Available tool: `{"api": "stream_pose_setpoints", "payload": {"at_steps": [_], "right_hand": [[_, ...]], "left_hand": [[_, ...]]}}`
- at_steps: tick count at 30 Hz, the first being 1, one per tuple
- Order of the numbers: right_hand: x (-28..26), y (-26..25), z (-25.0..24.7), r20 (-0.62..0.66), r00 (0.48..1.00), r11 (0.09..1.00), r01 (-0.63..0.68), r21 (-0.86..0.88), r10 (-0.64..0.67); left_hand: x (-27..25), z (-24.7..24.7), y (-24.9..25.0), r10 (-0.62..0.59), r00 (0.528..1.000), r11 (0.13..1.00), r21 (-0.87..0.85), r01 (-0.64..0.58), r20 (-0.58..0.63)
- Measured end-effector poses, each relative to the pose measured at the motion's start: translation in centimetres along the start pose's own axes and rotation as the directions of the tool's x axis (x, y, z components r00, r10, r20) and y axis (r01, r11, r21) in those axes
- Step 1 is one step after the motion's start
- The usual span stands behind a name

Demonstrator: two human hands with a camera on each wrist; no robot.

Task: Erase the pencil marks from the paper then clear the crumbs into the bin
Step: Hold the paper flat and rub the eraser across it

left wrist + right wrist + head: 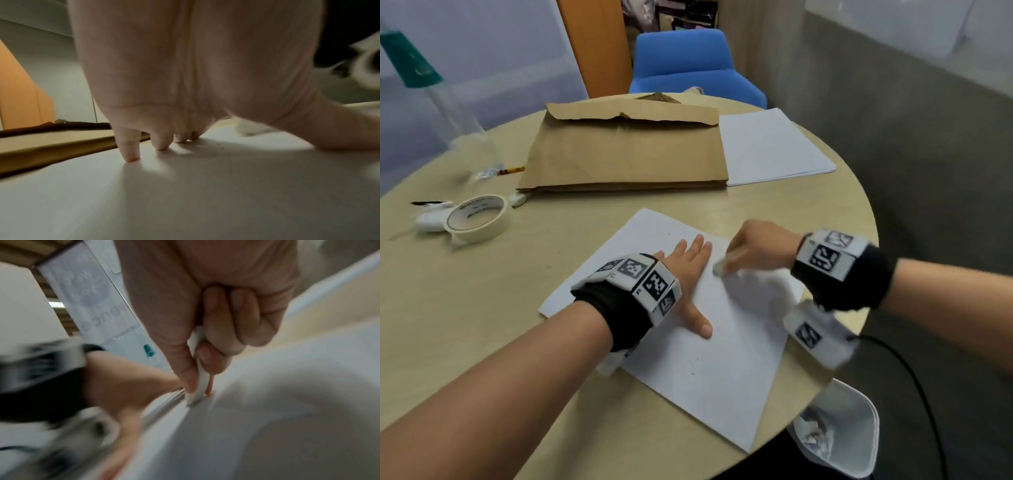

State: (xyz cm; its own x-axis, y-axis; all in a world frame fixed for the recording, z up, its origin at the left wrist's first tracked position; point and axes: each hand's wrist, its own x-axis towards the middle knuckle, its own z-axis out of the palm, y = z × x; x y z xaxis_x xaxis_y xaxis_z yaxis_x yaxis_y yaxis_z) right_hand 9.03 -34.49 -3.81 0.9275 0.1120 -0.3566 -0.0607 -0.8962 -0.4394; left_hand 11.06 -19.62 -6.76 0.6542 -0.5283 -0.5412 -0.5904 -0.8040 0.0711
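Observation:
A white sheet of paper (709, 370) lies on the round wooden table (482, 308) in front of me. My left hand (688, 270) lies flat on it, fingers spread and pressing down (129, 151). My right hand (753, 246) pinches a white eraser (722, 265) between thumb and fingers, its tip down on the paper just right of the left hand; the right wrist view shows the eraser (198, 386) touching the sheet, blurred by motion. A few dark crumbs (693, 370) dot the paper. A white bin (849, 431) with crumpled paper stands below the table's right edge.
A brown paper bag (626, 150) lies flat at the far middle, a stack of white sheets (770, 147) beside it. A tape roll (477, 217), small white objects and a pencil (512, 170) sit at the left. A blue chair (688, 65) stands behind the table.

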Motion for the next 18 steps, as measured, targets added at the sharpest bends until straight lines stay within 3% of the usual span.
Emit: {"api": "stream_pose_setpoints", "payload": {"at_steps": [3,7,9,13,18], "right_hand": [[1.1,0.5,-0.1,-0.128,0.992,1.0,-0.016,0.02,0.018],[-1.6,-0.2,1.9,0.068,0.99,0.989,0.131,-0.061,-0.127],[-1.6,-0.1,1.5,0.146,0.981,0.989,0.135,-0.062,-0.125],[1.2,0.8,-0.4,-0.006,1.0,0.999,0.008,0.033,-0.008],[2.3,1.4,-1.1,-0.065,0.998,0.994,0.022,0.108,-0.015]], "left_hand": [[0.0,0.0,-0.1,0.002,1.0,1.0,-0.014,-0.002,-0.003],[0.0,-0.1,0.0,0.0,1.0,1.0,-0.017,0.0,0.013],[0.0,-0.1,0.0,-0.004,1.0,1.0,-0.007,0.004,0.03],[-0.1,-0.2,-0.1,0.01,0.999,1.0,-0.016,-0.01,0.032],[-0.2,-0.6,-0.5,0.035,0.998,0.999,-0.032,-0.034,0.052]]}}
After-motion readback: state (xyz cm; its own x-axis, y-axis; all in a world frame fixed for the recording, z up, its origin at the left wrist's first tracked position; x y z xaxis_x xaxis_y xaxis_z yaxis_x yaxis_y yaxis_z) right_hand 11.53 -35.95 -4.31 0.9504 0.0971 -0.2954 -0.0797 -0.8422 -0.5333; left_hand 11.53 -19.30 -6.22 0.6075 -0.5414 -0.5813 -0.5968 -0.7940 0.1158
